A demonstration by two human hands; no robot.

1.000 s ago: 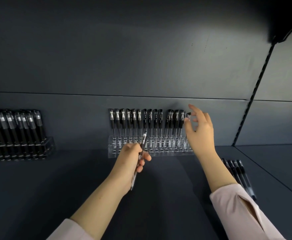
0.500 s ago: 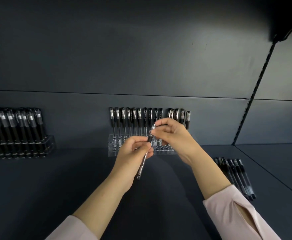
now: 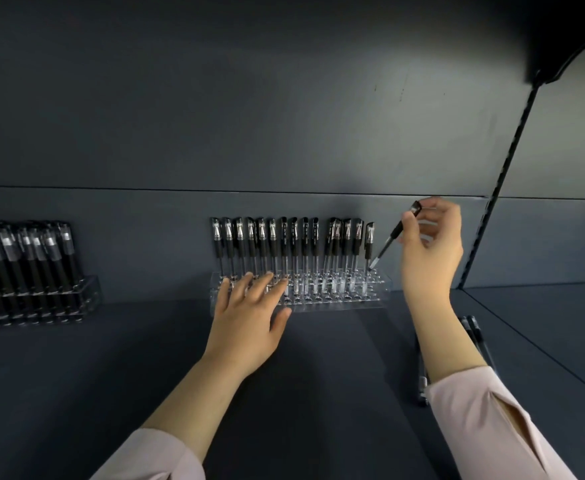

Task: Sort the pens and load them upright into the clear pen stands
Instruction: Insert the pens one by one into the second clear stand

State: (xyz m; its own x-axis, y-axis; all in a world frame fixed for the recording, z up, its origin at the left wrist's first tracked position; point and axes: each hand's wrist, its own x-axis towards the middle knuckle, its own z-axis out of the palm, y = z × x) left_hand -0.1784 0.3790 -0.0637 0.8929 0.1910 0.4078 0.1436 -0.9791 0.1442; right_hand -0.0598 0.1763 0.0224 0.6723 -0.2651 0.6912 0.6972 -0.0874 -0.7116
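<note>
A clear pen stand (image 3: 339, 303) sits on the dark shelf against the back wall, its back row filled with several upright black-capped pens (image 3: 294, 244). My right hand (image 3: 429, 251) pinches a black pen (image 3: 393, 235) near its cap, tilted, with its tip at a hole at the stand's right end. My left hand (image 3: 246, 320) lies flat with straight fingers spread over the stand's left front part, holding nothing.
A second clear stand (image 3: 86, 296) packed with several black pens stands at the far left. Loose pens (image 3: 474, 334) lie on the shelf at the right, partly hidden by my right forearm. A slotted upright rail (image 3: 502, 181) divides the shelf bays at the right.
The pen passed from my left hand to my right hand, which carried it right to the stand's end. My left hand opened and moved forward onto the stand.
</note>
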